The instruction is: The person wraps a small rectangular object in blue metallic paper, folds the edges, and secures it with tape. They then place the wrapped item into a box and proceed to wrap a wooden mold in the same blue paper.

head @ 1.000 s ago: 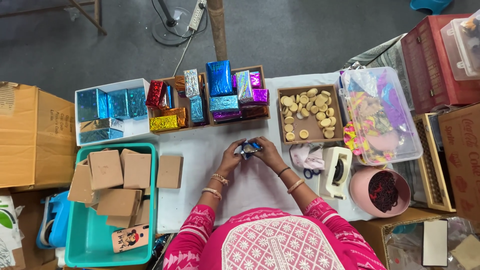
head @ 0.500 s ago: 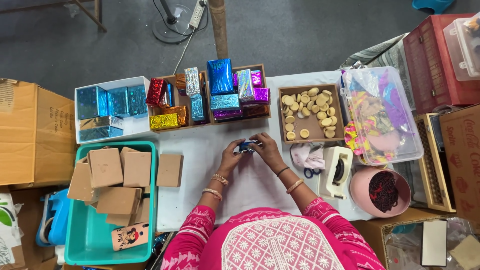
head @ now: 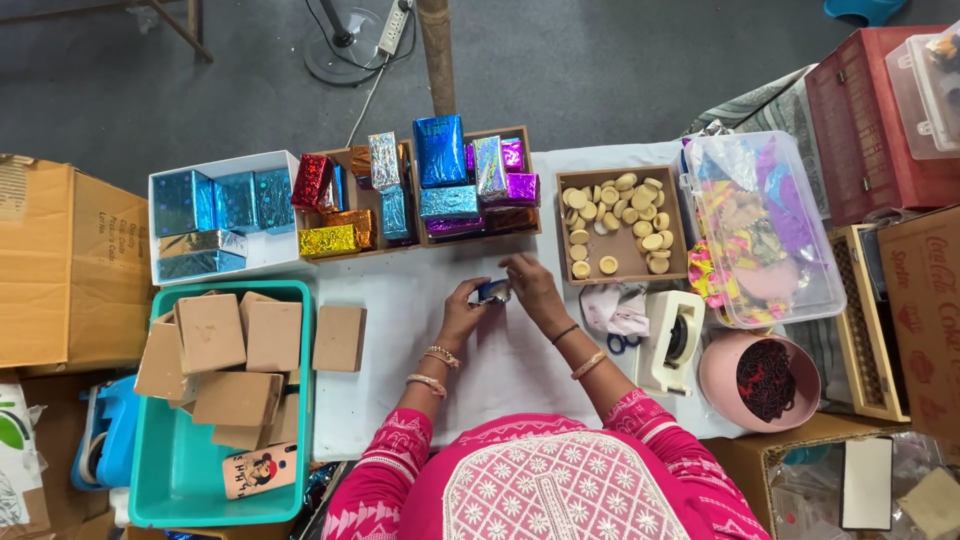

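Head view: two hands on a small blue packet

Both hands are meeting at the middle of the white table (head: 400, 330). The left hand (head: 464, 312) and right hand (head: 532, 288) are pinching a small blue packet (head: 493, 292) between their fingers, clamped on it from both sides. A wooden tray (head: 622, 225) of pale round discs is sitting just to the right.

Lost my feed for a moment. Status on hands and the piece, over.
Left hand and right hand both gripping small blue shiny foil-wrapped piece over white table. Nothing blocking. Tray of round beige discs just right.
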